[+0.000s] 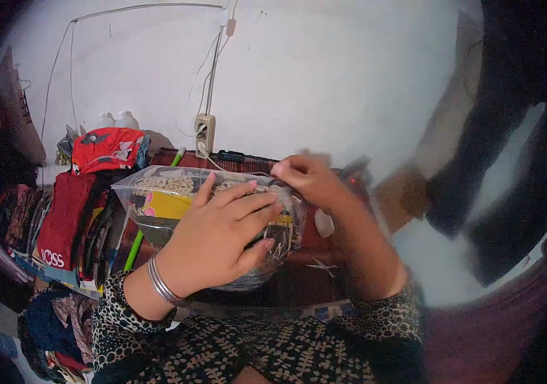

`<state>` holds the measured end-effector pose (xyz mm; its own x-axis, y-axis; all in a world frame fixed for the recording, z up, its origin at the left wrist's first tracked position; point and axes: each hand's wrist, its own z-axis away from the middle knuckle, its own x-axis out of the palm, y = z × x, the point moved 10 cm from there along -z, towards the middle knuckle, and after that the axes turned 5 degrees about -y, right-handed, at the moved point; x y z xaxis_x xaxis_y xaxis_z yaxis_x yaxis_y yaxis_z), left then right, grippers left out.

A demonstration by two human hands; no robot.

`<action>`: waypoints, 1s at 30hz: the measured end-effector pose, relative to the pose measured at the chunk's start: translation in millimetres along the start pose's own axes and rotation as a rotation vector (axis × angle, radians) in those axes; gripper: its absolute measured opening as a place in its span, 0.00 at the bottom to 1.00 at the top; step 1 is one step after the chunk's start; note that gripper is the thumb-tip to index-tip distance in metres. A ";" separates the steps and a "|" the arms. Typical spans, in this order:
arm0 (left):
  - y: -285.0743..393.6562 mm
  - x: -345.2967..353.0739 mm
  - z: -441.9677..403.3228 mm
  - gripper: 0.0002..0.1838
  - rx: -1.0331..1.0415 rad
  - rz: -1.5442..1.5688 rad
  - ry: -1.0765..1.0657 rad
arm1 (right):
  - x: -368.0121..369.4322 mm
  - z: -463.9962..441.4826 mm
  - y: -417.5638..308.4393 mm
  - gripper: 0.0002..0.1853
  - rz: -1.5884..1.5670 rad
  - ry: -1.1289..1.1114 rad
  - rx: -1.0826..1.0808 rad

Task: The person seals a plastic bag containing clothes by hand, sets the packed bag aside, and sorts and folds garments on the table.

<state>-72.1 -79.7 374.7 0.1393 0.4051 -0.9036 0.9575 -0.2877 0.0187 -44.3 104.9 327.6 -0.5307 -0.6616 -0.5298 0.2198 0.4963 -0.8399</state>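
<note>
One clear plastic bag (168, 230), patterned cloth (164, 185) inside, on desk (300, 258) before torso. Left grip (222, 235) spread flat on top, likely steadying slippery film. Right grip (315, 182) pressed together at far right corner, probably for edge control; can't tell what's pinched. Scissors-like item (322, 266) right, folded clothes (63, 221) left.

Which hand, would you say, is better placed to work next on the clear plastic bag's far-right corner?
Probably the right hand: its fingertips appear close to that corner, while the left hand lies spread over the middle of the clear plastic bag.
</note>
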 end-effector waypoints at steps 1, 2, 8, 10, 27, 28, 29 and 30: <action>-0.4 -2.2 1.5 0.24 0.002 -0.021 0.016 | -11.1 3.7 -4.6 0.20 -0.004 0.105 -0.078; -0.2 -3.7 2.3 0.24 0.003 -0.041 0.033 | -22.9 10.1 -8.7 0.19 -0.008 0.208 -0.156; -9.2 -13.1 20.6 0.24 -0.079 -0.069 0.042 | 4.2 73.0 -67.6 0.17 0.453 0.143 -0.638; -12.8 -14.3 23.4 0.25 -0.101 -0.079 0.037 | 5.6 71.5 -57.2 0.20 0.497 0.087 -0.630; -191.6 -21.8 141.4 0.17 -0.898 0.796 0.322 | 99.9 86.8 -148.4 0.34 0.866 -0.089 -0.609; -190.4 -12.1 136.2 0.17 -0.870 0.900 0.260 | 116.2 83.5 -150.6 0.34 0.875 -0.132 -0.659; -197.2 -10.1 138.9 0.17 -0.880 0.895 0.275 | 129.6 81.1 -152.0 0.34 0.885 -0.171 -0.705; -199.1 -12.2 133.5 0.16 -0.766 0.922 0.311 | 136.0 77.7 -153.2 0.34 0.887 -0.178 -0.718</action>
<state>-298.1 -143.2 324.8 0.7934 0.5396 -0.2818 0.3559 -0.0356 0.9339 -86.5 -104.7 375.0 -0.2876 0.0381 -0.9570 -0.0890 0.9938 0.0663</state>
